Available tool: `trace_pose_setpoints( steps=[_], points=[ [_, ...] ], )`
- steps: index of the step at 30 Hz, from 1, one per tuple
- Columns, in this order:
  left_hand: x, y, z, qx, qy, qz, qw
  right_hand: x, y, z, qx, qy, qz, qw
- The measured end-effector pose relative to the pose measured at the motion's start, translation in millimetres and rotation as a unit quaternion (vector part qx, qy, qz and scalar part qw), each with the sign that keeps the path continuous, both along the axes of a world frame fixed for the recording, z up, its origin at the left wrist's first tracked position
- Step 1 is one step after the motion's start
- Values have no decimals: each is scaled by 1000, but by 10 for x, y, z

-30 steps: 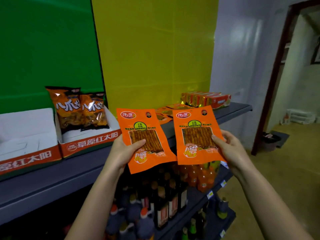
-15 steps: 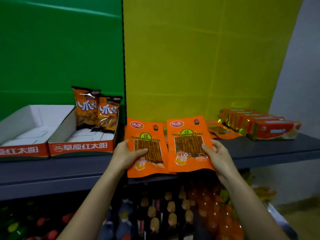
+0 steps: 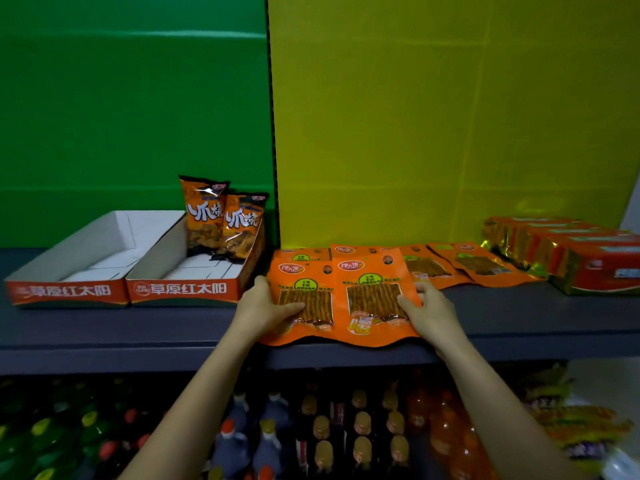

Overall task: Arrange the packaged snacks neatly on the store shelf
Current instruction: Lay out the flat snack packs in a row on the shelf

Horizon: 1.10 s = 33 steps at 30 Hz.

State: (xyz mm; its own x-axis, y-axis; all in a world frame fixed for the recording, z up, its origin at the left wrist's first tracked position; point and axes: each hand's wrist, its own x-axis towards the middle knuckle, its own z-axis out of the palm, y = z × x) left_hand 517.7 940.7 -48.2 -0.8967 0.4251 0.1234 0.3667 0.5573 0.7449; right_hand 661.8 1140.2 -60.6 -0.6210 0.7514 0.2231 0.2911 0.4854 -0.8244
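1. I read this as the set-down step. Two orange packets are low over the front of the shelf (image 3: 138, 327), faces up, and both are in my hands.
2. My left hand (image 3: 266, 308) pinches the left packet (image 3: 304, 282) at its left edge. The thumb lies across the clear window and the fingers are hidden beneath.
3. My right hand (image 3: 433, 315) grips the right packet (image 3: 374, 271) at its right edge, thumb on the face and fingers curled round behind.
4. The right packet overlaps the left one's inner edge. Their bottom edges reach the shelf's front lip and ripple there, so I cannot tell whether they lie flat.
5. They sit just right of the tray (image 3: 183, 289) that holds two chip bags (image 3: 225, 223). More of the same packets (image 3: 349, 250) lie behind them against the yellow backing. A loose fan of packets (image 3: 481, 265) spreads right, towards the red boxes (image 3: 588, 265).
6. Next, I judge, the pair needs sliding back off the lip, squared to the row behind and side by side rather than overlapped. Only then should both hands let go.
7. The film looks slick and limp, so I would press each packet flat before I let go, or it may slide forward.
8. The fanned packets look like the next ones to straighten.
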Motion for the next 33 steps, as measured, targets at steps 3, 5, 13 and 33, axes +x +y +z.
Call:
trace_pose_setpoints(
  steps=[3, 5, 13, 33],
  points=[
    [10, 17, 19, -17, 8, -3, 1000, -18, 32, -7, 46, -48, -12, 998],
    [8, 27, 24, -28, 19, -4, 999, -24, 46, -12, 68, -75, -19, 995],
    [3, 30, -15, -79, 102, 11, 992, -26, 53, 28, 125, -150, -7, 981],
    [-135, -1967, 93, -161, 370, 150, 903, -847, -2113, 402, 311, 25, 315, 896]
  ],
)
